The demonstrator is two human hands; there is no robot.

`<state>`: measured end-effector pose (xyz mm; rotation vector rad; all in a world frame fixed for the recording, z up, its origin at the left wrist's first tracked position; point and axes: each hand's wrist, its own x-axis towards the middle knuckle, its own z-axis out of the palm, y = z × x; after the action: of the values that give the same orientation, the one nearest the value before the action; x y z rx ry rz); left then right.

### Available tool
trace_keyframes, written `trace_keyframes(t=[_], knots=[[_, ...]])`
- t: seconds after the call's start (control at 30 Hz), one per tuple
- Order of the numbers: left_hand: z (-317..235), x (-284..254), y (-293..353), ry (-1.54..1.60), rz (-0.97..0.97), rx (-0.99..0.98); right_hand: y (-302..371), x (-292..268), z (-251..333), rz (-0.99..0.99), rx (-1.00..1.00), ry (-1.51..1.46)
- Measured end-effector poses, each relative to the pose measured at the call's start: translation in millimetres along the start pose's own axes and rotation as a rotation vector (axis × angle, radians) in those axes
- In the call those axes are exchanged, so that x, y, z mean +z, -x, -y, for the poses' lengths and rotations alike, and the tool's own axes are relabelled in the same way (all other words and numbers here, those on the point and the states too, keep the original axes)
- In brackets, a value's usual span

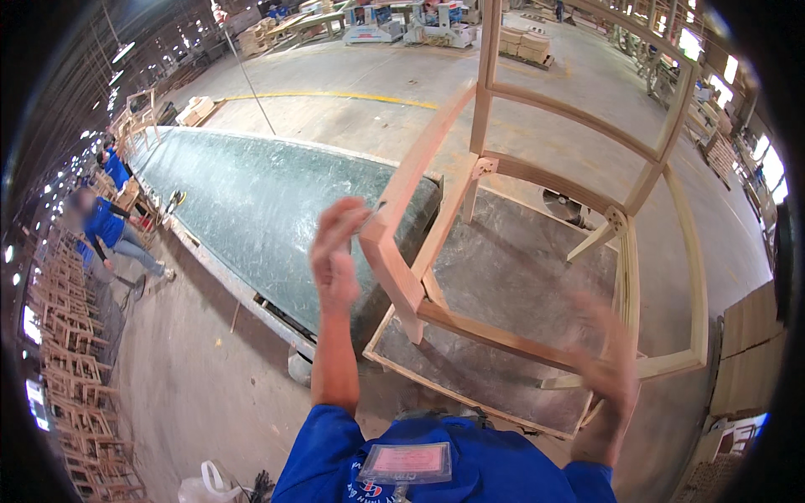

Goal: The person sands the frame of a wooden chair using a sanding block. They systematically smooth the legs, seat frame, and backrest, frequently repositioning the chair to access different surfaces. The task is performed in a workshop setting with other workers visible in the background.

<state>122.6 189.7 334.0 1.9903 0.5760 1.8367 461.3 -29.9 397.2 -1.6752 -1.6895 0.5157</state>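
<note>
A bare wooden armchair frame (553,180), without seat or back panel, stands on a low dark-topped platform (520,243) before me. My left hand (335,256) is raised beside the front end of the chair's left armrest (411,180). Its fingers are stretched toward the wood, loosely apart; whether they touch it cannot be made out. A small dark mark shows on the armrest by the fingertips. My right hand (599,352), smeared by motion, is near the right end of the front seat rail (495,335). What its fingers do is hidden by the blur.
A long green conveyor belt (268,193) runs away to the far left, with a power tool (175,201) on its edge. A person in blue (109,226) stands beside it. Stacked chair frames (80,369) line the left; cartons (746,352) stand at right.
</note>
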Motion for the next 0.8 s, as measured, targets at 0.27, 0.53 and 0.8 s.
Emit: trace_keyframes(t=[0.27,0.53,0.8], knots=[[67,35,-58,0.397,0.295,0.016,-92,194,32,0.459,0.076,0.424],[70,49,-8,0.633,0.301,0.093,-85,197,29,0.524,0.281,0.518],[112,81,-54,0.599,0.371,0.005,-89,202,25,0.47,0.238,0.548]])
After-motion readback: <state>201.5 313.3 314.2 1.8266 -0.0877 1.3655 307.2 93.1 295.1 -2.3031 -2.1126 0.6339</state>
